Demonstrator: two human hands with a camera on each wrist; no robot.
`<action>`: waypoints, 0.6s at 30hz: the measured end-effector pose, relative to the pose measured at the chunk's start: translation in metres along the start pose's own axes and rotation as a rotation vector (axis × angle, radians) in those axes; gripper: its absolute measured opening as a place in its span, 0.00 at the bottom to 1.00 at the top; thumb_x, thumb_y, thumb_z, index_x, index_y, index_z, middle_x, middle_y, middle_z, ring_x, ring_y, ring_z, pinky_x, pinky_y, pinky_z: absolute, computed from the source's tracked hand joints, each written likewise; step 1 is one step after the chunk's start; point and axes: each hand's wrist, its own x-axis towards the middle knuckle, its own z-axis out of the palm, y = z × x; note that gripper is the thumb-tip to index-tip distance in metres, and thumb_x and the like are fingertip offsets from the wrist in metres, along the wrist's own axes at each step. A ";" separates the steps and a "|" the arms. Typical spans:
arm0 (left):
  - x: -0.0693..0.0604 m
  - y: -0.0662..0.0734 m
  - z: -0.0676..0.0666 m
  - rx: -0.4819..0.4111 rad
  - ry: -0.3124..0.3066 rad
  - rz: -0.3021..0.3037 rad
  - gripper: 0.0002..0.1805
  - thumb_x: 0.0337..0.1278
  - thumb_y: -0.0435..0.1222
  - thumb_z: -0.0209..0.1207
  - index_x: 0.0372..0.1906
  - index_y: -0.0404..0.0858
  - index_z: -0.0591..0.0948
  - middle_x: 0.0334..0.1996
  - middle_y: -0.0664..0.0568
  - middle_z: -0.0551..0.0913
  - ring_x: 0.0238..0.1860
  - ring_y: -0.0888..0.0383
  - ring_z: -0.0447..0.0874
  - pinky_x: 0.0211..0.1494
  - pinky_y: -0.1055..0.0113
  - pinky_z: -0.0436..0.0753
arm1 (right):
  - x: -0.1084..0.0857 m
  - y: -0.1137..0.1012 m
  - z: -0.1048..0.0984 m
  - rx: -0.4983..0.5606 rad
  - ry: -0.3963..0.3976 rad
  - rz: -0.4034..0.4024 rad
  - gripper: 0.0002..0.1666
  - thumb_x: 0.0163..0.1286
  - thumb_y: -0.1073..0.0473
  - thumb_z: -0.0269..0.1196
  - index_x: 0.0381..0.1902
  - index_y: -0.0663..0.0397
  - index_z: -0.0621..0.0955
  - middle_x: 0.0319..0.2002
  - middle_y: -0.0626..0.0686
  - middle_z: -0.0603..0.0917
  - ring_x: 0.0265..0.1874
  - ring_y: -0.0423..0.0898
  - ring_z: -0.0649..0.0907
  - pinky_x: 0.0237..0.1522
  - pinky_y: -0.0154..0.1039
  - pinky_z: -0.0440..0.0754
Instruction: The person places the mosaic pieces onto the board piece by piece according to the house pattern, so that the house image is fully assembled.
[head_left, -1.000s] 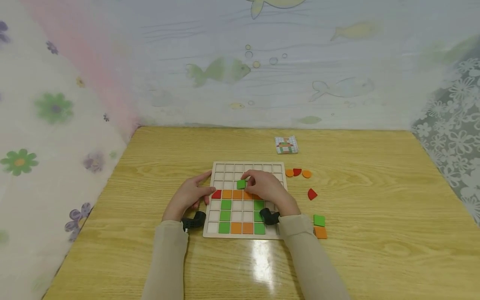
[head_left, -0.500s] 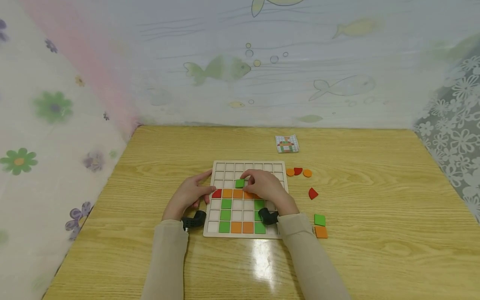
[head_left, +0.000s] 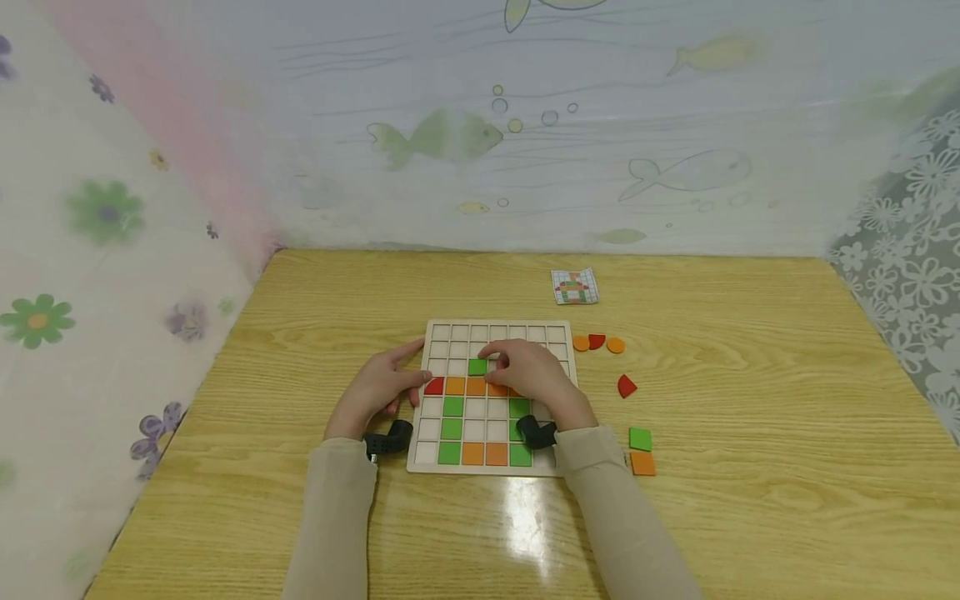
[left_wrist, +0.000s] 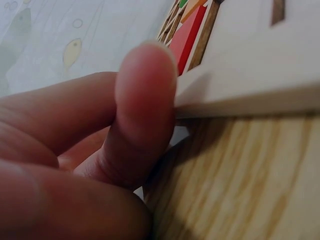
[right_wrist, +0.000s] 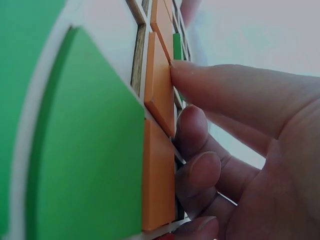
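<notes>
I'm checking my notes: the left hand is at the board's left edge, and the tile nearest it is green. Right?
The colour is wrong: the tile nearest the left hand is red, as the left wrist view shows. The hand is at the left edge of the board.

No words, numbers, labels or brand names can be read in any of the three views. On the small paper card (head_left: 575,287), which is laid on the table (head_left: 720,517) beyond the board (head_left: 474,407), only a printed grid with a figure in red, orange and green can be seen, and any finer print is too small to be made out. No legible marking is shown on the board or its coloured tiles (head_left: 453,407).
</notes>
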 end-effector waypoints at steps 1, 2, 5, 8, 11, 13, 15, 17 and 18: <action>0.000 0.000 0.000 0.003 0.001 -0.002 0.33 0.50 0.45 0.61 0.63 0.62 0.62 0.16 0.41 0.78 0.05 0.60 0.58 0.08 0.71 0.61 | 0.000 0.000 0.000 0.001 0.000 -0.001 0.17 0.57 0.55 0.61 0.46 0.39 0.79 0.25 0.42 0.76 0.22 0.41 0.72 0.24 0.35 0.67; 0.000 0.000 0.000 0.004 0.002 -0.003 0.33 0.50 0.45 0.61 0.63 0.62 0.62 0.16 0.42 0.78 0.05 0.60 0.58 0.08 0.71 0.61 | 0.000 0.000 0.000 0.003 0.000 -0.002 0.17 0.58 0.55 0.61 0.46 0.39 0.79 0.25 0.42 0.76 0.22 0.42 0.72 0.24 0.35 0.67; 0.000 0.000 0.000 0.013 0.003 -0.005 0.33 0.50 0.46 0.61 0.63 0.62 0.62 0.16 0.42 0.78 0.05 0.60 0.58 0.08 0.70 0.62 | -0.001 0.000 0.000 0.012 0.005 0.002 0.16 0.58 0.54 0.61 0.46 0.39 0.79 0.25 0.42 0.76 0.22 0.42 0.72 0.24 0.36 0.68; -0.001 0.001 0.000 0.015 0.003 -0.006 0.33 0.50 0.46 0.61 0.63 0.63 0.62 0.16 0.41 0.78 0.05 0.59 0.58 0.09 0.70 0.62 | -0.002 0.000 0.000 0.020 0.010 0.007 0.15 0.59 0.53 0.60 0.46 0.40 0.79 0.26 0.42 0.76 0.23 0.42 0.73 0.24 0.36 0.68; -0.001 0.001 0.000 0.013 0.003 -0.003 0.33 0.50 0.46 0.61 0.62 0.63 0.62 0.16 0.41 0.78 0.05 0.59 0.58 0.08 0.70 0.62 | -0.002 -0.001 0.001 0.024 0.018 0.009 0.15 0.59 0.52 0.61 0.45 0.40 0.79 0.26 0.42 0.76 0.23 0.43 0.73 0.25 0.37 0.69; -0.001 0.001 0.000 0.012 0.006 -0.004 0.33 0.50 0.46 0.61 0.62 0.64 0.62 0.16 0.41 0.78 0.05 0.59 0.58 0.08 0.70 0.62 | -0.002 -0.001 0.001 0.025 0.022 0.010 0.15 0.59 0.52 0.61 0.45 0.40 0.79 0.26 0.42 0.76 0.23 0.43 0.73 0.25 0.37 0.70; 0.000 0.000 0.000 0.012 0.006 -0.001 0.33 0.50 0.46 0.61 0.62 0.64 0.62 0.16 0.41 0.78 0.05 0.59 0.58 0.08 0.70 0.62 | -0.002 -0.001 0.001 0.025 0.024 0.015 0.15 0.59 0.51 0.62 0.45 0.40 0.79 0.26 0.42 0.76 0.24 0.42 0.73 0.26 0.37 0.70; 0.000 0.000 0.000 0.016 0.007 0.000 0.33 0.50 0.46 0.61 0.62 0.64 0.63 0.16 0.41 0.78 0.05 0.59 0.58 0.08 0.70 0.62 | -0.002 -0.001 0.001 0.024 0.021 0.017 0.15 0.58 0.51 0.62 0.45 0.41 0.79 0.27 0.42 0.76 0.24 0.42 0.73 0.26 0.37 0.70; 0.000 0.000 0.000 0.017 0.008 -0.001 0.33 0.50 0.46 0.61 0.62 0.64 0.63 0.16 0.41 0.78 0.05 0.59 0.58 0.08 0.70 0.62 | -0.002 0.000 0.001 0.024 0.018 0.017 0.15 0.58 0.51 0.62 0.45 0.41 0.79 0.27 0.42 0.76 0.24 0.42 0.73 0.26 0.37 0.70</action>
